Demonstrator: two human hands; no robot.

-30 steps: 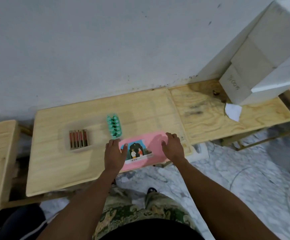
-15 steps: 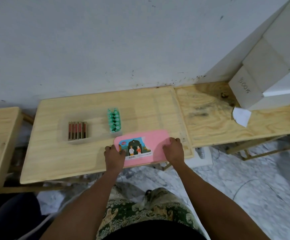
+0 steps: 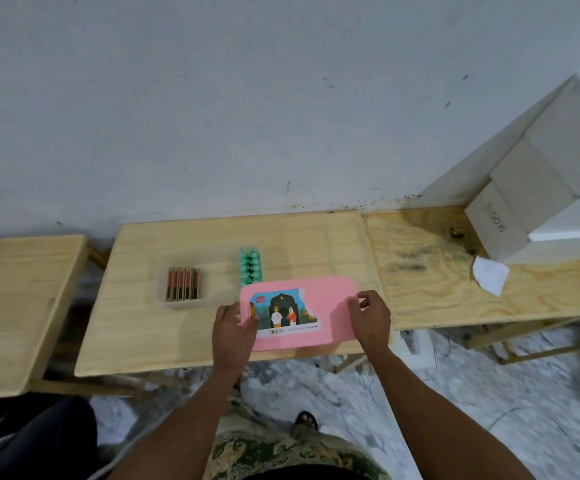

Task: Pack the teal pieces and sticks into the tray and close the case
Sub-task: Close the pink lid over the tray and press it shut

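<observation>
We are holding the pink case [image 3: 319, 299] between our hands: the left hand [image 3: 233, 329] is gripping its left end with the thumb on the picture label, and the right hand [image 3: 371, 318] is pinching its right edge. The teal pieces [image 3: 250, 266] are sitting just beyond the left hand at the case's far edge. The sticks [image 3: 183, 284] are lying in the clear tray [image 3: 186, 304] further left on the table [image 3: 136, 337].

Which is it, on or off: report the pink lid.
Off: left hand and right hand hold the pink lid by its ends, clear of the sticks.
</observation>
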